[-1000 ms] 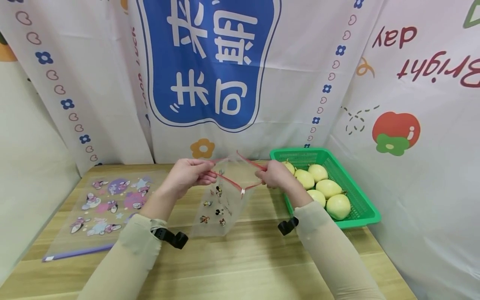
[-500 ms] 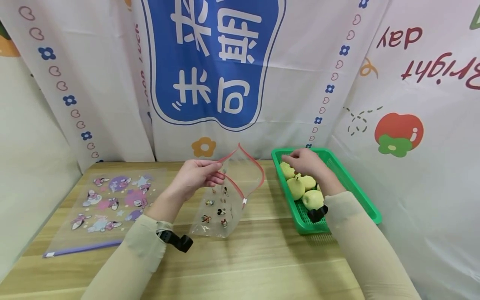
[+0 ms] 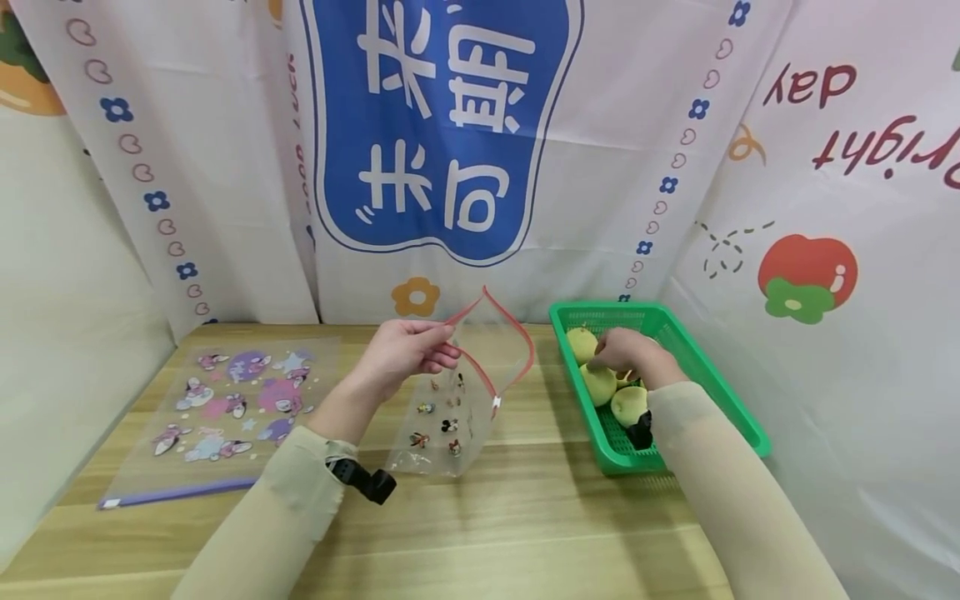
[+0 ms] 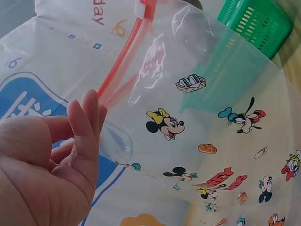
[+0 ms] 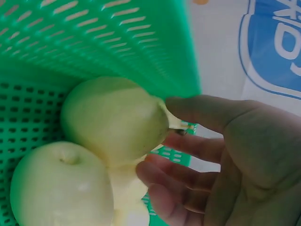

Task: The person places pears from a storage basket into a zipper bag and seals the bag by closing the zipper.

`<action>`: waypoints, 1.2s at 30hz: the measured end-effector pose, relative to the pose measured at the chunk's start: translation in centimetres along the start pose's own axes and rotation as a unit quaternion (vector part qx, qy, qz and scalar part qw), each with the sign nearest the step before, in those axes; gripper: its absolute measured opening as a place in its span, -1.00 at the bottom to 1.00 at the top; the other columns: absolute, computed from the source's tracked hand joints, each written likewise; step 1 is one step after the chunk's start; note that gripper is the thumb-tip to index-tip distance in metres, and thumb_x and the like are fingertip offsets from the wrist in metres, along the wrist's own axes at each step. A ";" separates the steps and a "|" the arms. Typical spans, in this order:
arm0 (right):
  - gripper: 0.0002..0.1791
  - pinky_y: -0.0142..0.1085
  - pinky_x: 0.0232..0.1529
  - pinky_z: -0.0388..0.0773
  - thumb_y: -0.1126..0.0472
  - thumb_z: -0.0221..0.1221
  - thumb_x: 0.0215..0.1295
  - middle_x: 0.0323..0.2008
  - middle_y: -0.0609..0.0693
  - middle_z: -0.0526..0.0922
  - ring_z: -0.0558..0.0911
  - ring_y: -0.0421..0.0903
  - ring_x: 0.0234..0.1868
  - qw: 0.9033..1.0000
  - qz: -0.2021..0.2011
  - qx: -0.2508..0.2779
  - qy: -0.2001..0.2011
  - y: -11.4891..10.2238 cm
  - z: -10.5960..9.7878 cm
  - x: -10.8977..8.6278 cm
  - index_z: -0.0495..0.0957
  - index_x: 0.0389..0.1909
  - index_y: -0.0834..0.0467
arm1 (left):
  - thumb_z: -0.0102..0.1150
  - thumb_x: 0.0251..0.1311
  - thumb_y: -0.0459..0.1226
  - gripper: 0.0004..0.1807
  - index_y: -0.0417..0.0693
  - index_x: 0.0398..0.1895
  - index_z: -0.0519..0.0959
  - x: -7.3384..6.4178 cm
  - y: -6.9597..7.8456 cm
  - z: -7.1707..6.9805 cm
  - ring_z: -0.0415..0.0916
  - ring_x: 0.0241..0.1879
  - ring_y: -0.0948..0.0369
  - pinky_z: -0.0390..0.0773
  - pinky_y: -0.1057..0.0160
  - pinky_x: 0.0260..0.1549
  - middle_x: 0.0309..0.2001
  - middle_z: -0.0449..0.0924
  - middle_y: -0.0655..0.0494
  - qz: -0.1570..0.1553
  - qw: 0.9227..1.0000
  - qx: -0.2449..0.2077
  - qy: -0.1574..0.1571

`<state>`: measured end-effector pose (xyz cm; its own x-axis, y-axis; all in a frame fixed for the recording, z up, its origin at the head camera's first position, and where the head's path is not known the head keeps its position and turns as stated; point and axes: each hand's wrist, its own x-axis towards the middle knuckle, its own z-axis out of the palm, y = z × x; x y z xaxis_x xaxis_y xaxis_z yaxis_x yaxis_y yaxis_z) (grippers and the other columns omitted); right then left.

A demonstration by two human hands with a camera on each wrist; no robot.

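Note:
My left hand [image 3: 405, 354] pinches the red zip edge of a clear slider bag [image 3: 472, 442] printed with small cartoon figures. The bag hangs with its mouth spread wide; its white slider [image 3: 497, 402] sits at the near corner. In the left wrist view, part of the pinch is hidden behind the fingers. My right hand [image 3: 630, 350] is down in a green basket [image 3: 738, 417] among pale yellow pears. In the right wrist view, its thumb meets the stem end of one pear [image 5: 113, 117]; the other fingers are loosely bent beside it, not wrapped around it.
A second clear bag [image 3: 217, 408] with a purple slider strip [image 3: 187, 493] lies flat on the left of the wooden table [image 3: 480, 533]. Another pear [image 5: 61, 188] sits close by in the basket. Printed cloth [image 3: 600, 125] hangs behind the table.
My right hand has let go of the bag's edge, moved right and lowered into the basket among the pears. The left hand keeps its hold on the bag.

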<state>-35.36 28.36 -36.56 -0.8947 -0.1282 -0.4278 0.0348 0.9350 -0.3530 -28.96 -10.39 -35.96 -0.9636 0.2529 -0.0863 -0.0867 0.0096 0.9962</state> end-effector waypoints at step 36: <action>-0.06 -0.18 -0.23 0.70 -0.10 0.39 0.43 0.45 0.32 0.49 0.64 -0.04 -0.36 1.000 -0.016 0.010 -0.020 1.7 -0.2 -0.6 0.25 0.68 0.18 | 0.20 0.65 -0.21 -0.57 -0.39 0.32 0.63 0.5 -0.4 0.3 0.80 -0.40 0.31 0.79 0.42 -0.32 -0.36 0.84 0.08 -0.011 0.999 -0.036 0.034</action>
<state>-34.87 30.09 -36.70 -0.8773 -0.1715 -0.4483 0.0159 0.9231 -0.3842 -29.36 -9.94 -36.41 -0.9759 0.1878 -0.1107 -0.1233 -0.0563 0.9908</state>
